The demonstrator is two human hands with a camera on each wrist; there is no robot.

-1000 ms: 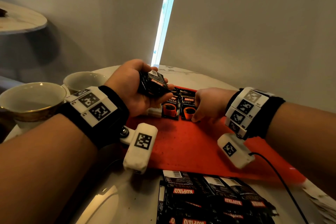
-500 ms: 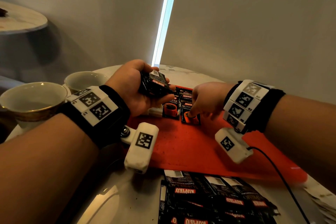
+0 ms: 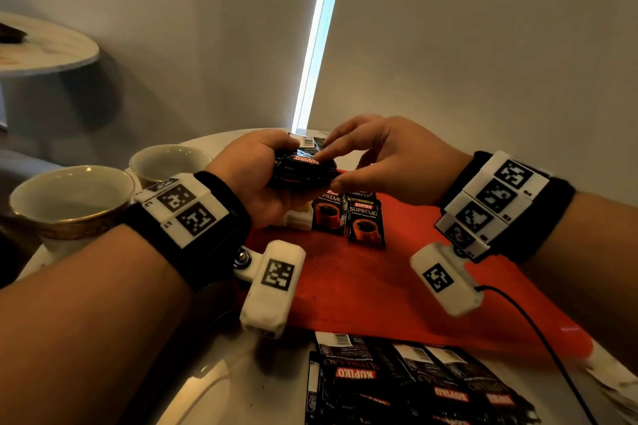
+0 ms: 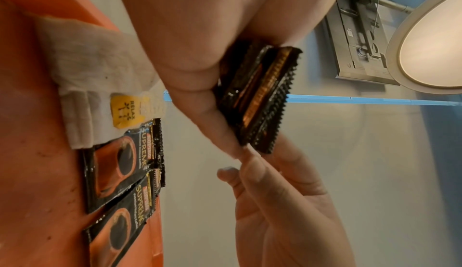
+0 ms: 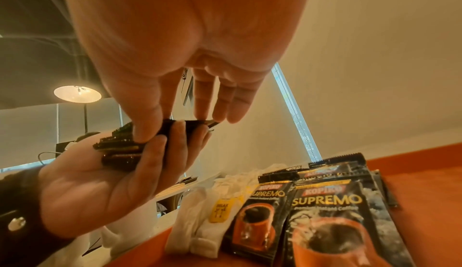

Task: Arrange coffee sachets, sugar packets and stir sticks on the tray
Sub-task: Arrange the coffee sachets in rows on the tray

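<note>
My left hand [image 3: 255, 183] grips a stack of black coffee sachets [image 3: 303, 171] above the far left of the red tray [image 3: 362, 283]. My right hand [image 3: 373, 162] meets it and pinches the top sachet of the stack [image 5: 190, 124] between thumb and fingers. In the left wrist view the stack's serrated ends [image 4: 262, 97] stick out past my left fingers [image 4: 200, 117]. Two sachets [image 3: 366, 222] lie face up on the tray's far part, overlapping others behind them. White packets [image 3: 297, 219] with a yellow label [image 5: 220, 210] lie to their left.
Several loose black sachets [image 3: 397, 386] lie on the white table in front of the tray. Two white cups [image 3: 69, 197] [image 3: 169, 159] stand at the left. A black cable [image 3: 538, 331] runs from my right wrist across the tray's right corner. A wall is close behind.
My right hand has lifted off the sachets on the tray and moved up and left to the stack in my left hand. The left hand has risen slightly.
</note>
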